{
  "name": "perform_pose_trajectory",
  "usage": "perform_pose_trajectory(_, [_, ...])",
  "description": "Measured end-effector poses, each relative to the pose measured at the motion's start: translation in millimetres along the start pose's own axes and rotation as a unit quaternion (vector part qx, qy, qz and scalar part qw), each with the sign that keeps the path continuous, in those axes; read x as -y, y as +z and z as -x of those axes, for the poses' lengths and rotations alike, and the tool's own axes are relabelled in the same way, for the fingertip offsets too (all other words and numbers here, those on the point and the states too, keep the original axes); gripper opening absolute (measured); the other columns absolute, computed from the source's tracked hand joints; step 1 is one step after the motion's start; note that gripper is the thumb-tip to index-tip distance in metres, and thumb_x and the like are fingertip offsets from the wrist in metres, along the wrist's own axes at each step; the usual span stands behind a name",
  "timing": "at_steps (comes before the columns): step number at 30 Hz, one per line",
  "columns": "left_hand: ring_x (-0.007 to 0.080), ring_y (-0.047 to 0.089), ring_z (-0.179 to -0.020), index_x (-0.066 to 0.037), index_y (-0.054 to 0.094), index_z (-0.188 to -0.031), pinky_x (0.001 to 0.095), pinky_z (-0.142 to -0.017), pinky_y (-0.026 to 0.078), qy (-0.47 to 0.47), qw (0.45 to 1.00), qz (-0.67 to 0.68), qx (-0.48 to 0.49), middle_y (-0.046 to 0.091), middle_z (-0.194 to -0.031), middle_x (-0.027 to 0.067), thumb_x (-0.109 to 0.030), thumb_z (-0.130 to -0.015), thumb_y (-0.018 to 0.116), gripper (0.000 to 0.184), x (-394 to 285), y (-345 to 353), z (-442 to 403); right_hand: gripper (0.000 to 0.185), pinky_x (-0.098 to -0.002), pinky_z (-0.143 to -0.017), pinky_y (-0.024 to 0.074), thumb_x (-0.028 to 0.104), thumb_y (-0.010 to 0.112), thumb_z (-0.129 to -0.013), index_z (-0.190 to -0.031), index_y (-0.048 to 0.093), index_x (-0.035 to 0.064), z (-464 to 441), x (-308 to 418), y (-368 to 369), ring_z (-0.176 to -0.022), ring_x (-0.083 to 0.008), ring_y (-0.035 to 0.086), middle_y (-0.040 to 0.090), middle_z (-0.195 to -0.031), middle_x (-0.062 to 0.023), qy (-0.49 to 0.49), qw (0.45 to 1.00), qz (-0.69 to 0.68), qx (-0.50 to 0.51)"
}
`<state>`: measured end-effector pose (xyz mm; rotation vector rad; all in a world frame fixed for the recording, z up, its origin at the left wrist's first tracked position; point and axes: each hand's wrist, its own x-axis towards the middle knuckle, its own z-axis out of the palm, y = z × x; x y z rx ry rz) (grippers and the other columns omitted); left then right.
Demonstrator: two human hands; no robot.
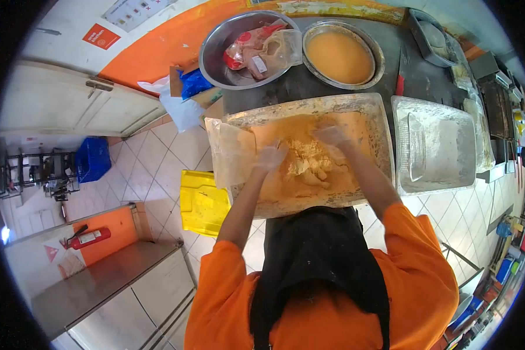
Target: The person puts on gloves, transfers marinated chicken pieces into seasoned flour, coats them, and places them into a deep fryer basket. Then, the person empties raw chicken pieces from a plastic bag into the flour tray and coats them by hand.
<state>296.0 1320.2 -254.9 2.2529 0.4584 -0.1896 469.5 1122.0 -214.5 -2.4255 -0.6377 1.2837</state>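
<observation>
A large tub point(370, 105) holds orange-tan powder, with floured pieces point(310, 166) heaped in its middle. At the left side of the heap is my left hand point(272, 156), in a clear glove. My right hand point(331, 135), also in a clear glove, is over the powder at the upper right of the heap. The fingers of both hands are blurred and partly lost against the powder, so their pose and anything in them cannot be made out. A clear plastic sheet point(230, 146) hangs over the tub's left end.
Behind the tub stand a metal bowl point(210, 52) with bagged meat and a pan point(339, 55) of orange liquid. A red-handled knife point(399, 85) lies right of them. A tray point(443, 146) with white powder and a wire basket adjoins the tub. A yellow crate point(203, 204) is lower left.
</observation>
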Motion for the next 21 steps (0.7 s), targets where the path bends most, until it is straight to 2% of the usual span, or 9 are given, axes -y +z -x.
perform_pose_trajectory(1, [0.0407,0.063,-0.102,-0.001,0.06,-0.12,0.0513,-0.084,0.049,-0.016,0.997,-0.064,0.049,0.065,-0.112,0.0258,-0.039,-0.098,0.041,0.048,11.3,20.2,-14.1,0.054,-0.039,-0.095,0.0472,0.055,0.05,-0.092,-0.124,0.06,0.0134,-6.8,6.6,8.0,-0.107,-0.0274,0.062,0.066,-0.12,-0.0095,0.0,1.0,0.002,-0.005])
perform_pose_trajectory(3, [0.0409,0.065,-0.096,0.0,0.062,-0.115,0.053,-0.082,0.05,-0.046,0.969,-0.193,0.145,0.066,-0.105,0.0267,-0.036,-0.098,0.039,0.046,25.7,45.1,-39.6,0.05,-0.0384,-0.092,0.0478,0.052,0.051,-0.091,-0.116,0.064,0.0116,-47.3,-10.0,64.3,-0.102,-0.0286,0.063,0.069,-0.112,-0.0088,-0.128,0.983,0.119,-0.049])
perform_pose_trajectory(6, [0.0407,0.066,-0.087,-0.001,0.064,-0.109,0.0521,-0.077,0.051,0.138,0.909,-0.313,0.24,0.067,-0.094,0.0251,-0.035,-0.1,0.037,0.044,13.2,34.8,-11.5,0.046,-0.037,-0.092,0.0482,0.049,0.053,-0.089,-0.113,0.065,0.0114,-5.4,1.7,80.8,-0.101,-0.0296,0.062,0.069,-0.108,-0.0098,-0.192,0.972,0.138,-0.002])
perform_pose_trajectory(9, [0.0381,0.066,-0.085,-0.004,0.063,-0.113,0.0483,-0.076,0.052,0.06,0.909,-0.214,0.352,0.068,-0.09,0.0221,-0.032,-0.099,0.04,0.039,-15.6,-15.1,23.6,0.049,-0.0378,-0.097,0.0465,0.049,0.053,-0.088,-0.124,0.06,0.0163,57.0,17.6,15.6,-0.112,-0.03,0.059,0.064,-0.121,-0.0096,-0.154,0.975,0.112,0.118])
perform_pose_trajectory(11, [0.0363,0.066,-0.089,-0.006,0.06,-0.12,0.0444,-0.079,0.052,0.151,0.941,-0.12,0.279,0.068,-0.097,0.0214,-0.034,-0.097,0.045,0.039,29.1,-1.1,39.1,0.054,-0.0384,-0.099,0.0452,0.051,0.054,-0.088,-0.128,0.058,0.0147,63.5,-22.3,8.6,-0.116,-0.0333,0.057,0.061,-0.127,-0.0129,-0.166,0.973,0.138,0.082])
perform_pose_trajectory(13, [0.0344,0.066,-0.095,-0.008,0.056,-0.129,0.0404,-0.083,0.052,0.167,0.947,-0.06,0.268,0.067,-0.106,0.021,-0.037,-0.094,0.052,0.045,43.2,6.5,38.2,0.061,-0.0382,-0.101,0.0435,0.052,0.055,-0.087,-0.135,0.052,0.0146,64.9,-35.3,16.8,-0.121,-0.0326,0.054,0.055,-0.136,-0.0128,-0.156,0.97,0.173,0.072])
perform_pose_trajectory(15, [0.0326,0.065,-0.101,-0.01,0.05,-0.137,0.0371,-0.086,0.051,0.101,0.943,-0.046,0.313,0.064,-0.117,0.0212,-0.041,-0.088,0.061,0.059,30.0,17.8,33.4,0.07,-0.0372,-0.104,0.0414,0.053,0.057,-0.086,-0.143,0.042,0.016,76.4,-40.5,46.3,-0.127,-0.0278,0.049,0.044,-0.147,-0.0094,-0.121,0.965,0.214,0.094])
perform_pose_trajectory(18, [0.0306,0.061,-0.112,-0.012,0.041,-0.146,0.034,-0.091,0.049,-0.032,0.942,-0.084,0.325,0.057,-0.133,0.0218,-0.048,-0.077,0.074,0.084,-29.2,7.0,39.7,0.074,-0.0358,-0.109,0.0385,0.051,0.06,-0.085,-0.146,0.039,0.0138,71.9,-23.5,61.0,-0.131,-0.027,0.046,0.047,-0.145,-0.011,-0.118,0.974,0.161,0.107])
perform_pose_trajectory(21, [0.03,0.057,-0.118,-0.014,0.035,-0.149,0.038,-0.101,0.043,-0.091,0.93,0.062,0.351,0.057,-0.133,0.0205,-0.048,-0.078,0.075,0.088,-89.3,-50.1,52.9,0.092,-0.0345,-0.112,0.0348,0.051,0.065,-0.081,-0.154,0.02,0.0183,84.6,-13.4,26.6,-0.135,-0.0267,0.042,0.042,-0.149,-0.0129,-0.043,0.983,0.033,0.177])
